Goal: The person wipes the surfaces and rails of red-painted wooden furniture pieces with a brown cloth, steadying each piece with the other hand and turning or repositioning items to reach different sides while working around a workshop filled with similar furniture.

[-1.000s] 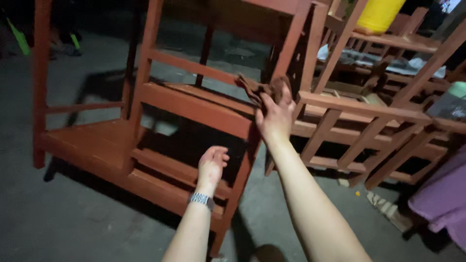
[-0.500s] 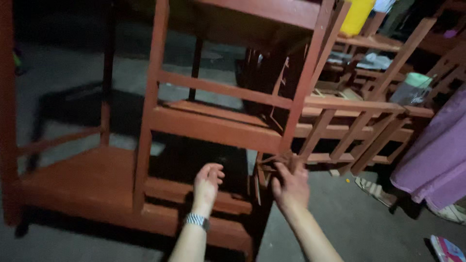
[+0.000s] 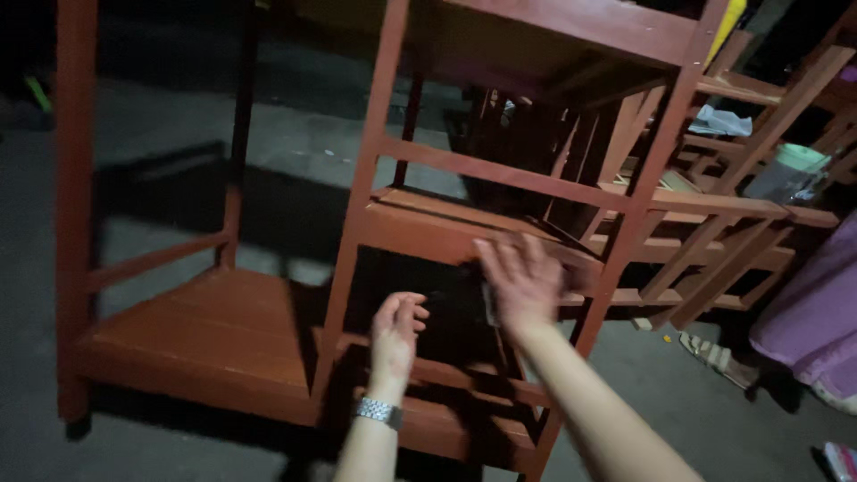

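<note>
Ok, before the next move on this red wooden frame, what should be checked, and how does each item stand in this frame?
1. Right hand on the middle shelf rail: cannot tell, motion blur.
2. Left hand free and open: ok, it touches nothing.
3. Red wooden frame standing on the concrete floor: ok.
4. Wristwatch clear of the lower rail: ok.
5. Neighbouring stacked frames close on the right: not ok, crowded.
</note>
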`<state>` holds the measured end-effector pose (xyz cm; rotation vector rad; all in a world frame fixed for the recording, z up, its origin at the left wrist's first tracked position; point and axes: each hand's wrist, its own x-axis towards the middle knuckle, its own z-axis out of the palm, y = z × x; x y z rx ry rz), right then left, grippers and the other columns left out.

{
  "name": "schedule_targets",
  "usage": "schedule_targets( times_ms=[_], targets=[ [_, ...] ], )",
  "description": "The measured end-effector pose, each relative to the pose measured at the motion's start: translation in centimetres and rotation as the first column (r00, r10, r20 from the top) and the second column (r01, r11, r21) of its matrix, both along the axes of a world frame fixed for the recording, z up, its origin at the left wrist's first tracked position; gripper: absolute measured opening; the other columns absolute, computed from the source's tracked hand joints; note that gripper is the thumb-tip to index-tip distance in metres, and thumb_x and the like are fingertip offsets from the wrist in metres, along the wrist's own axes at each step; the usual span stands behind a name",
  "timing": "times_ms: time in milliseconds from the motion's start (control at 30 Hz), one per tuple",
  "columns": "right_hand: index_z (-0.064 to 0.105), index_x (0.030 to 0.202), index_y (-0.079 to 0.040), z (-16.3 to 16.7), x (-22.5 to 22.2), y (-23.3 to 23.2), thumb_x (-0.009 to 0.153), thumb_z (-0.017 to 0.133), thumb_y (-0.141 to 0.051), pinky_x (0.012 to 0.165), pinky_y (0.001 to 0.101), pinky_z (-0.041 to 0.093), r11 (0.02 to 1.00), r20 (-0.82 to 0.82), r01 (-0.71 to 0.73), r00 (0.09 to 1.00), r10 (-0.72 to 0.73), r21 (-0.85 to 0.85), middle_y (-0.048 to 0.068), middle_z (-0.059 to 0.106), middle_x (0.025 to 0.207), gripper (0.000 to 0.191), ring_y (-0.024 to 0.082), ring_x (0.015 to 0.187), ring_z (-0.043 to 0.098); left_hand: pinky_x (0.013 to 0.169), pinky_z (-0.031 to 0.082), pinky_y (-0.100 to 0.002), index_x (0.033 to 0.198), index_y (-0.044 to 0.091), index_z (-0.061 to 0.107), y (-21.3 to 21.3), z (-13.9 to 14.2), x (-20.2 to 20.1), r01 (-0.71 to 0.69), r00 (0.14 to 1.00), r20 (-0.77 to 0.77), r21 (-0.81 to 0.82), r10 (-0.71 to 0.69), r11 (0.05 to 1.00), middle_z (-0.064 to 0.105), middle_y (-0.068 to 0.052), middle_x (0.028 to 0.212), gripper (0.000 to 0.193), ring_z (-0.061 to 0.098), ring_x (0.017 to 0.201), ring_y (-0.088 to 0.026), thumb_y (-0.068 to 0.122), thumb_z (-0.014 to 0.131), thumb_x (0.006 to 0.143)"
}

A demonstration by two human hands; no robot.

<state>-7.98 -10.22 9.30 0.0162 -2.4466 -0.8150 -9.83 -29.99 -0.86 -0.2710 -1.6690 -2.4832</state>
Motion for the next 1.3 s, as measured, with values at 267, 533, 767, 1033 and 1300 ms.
schedule_targets(
  times_ms=[267,533,767,1033,1300],
  targets=[
    [0.027,0.161,-0.037,-1.1,-8.2,-18.4,0.088,0.06,-0.015,0.11,0.0678,0.027,0.89,-0.14,-0.438,0.896,0.421,-0.131,0.009,0.031,0.165,0.083,0.042,0.146,0.03,0.067,0.051,-0.025,0.105,0.007,0.072,-8.1,-3.7,-0.2,-0.131,0.991,0.008,0.014,0.131,0.991,0.068,0.0,0.083,0.03,0.059,0.072,-0.009,0.03,0.055,0.103],
    [0.055,0.151,-0.034,2.9,-7.8,-16.2,0.096,0.061,-0.014,0.117,0.0526,0.04,0.564,-0.184,-0.752,0.642,0.744,-0.34,0.006,0.049,0.155,0.059,0.034,0.143,0.049,0.065,0.046,-0.026,0.105,0.006,0.073,-9.1,-2.4,0.9,-0.118,0.988,0.107,0.063,0.111,0.991,0.065,0.0,0.082,0.029,0.054,0.071,-0.009,0.029,0.055,0.104],
    [0.042,0.157,-0.033,11.1,-9.0,-14.8,0.096,0.057,-0.015,0.123,0.0523,0.031,0.786,-0.462,-0.604,0.739,0.49,-0.132,0.015,0.04,0.162,0.065,0.037,0.15,0.038,0.069,0.049,-0.025,0.106,0.004,0.072,-7.1,3.1,1.1,-0.072,0.997,0.041,0.004,0.072,0.997,0.067,-0.001,0.083,0.031,0.057,0.073,-0.008,0.028,0.052,0.104],
    [0.036,0.155,-0.027,16.6,-11.1,-13.3,0.096,0.061,-0.026,0.119,0.0613,0.024,0.916,0.099,-0.193,0.965,0.241,-0.353,0.012,0.032,0.162,0.065,0.037,0.152,0.025,0.067,0.049,-0.026,0.106,0.004,0.072,-3.2,6.1,-1.5,-0.14,0.99,-0.018,-0.12,0.139,0.983,0.067,-0.002,0.083,0.033,0.057,0.073,-0.01,0.03,0.053,0.104],
    [0.05,0.144,-0.027,12.2,-8.9,2.5,0.082,0.069,-0.022,0.113,0.0562,0.03,0.908,-0.166,-0.341,0.937,0.308,-0.244,0.012,0.044,0.152,0.065,0.034,0.144,0.035,0.068,0.052,-0.027,0.107,0.005,0.073,1.5,5.5,-1.6,-0.119,0.993,0.002,-0.173,0.121,0.978,0.068,-0.002,0.084,0.035,0.059,0.073,-0.011,0.034,0.053,0.103]
  ],
)
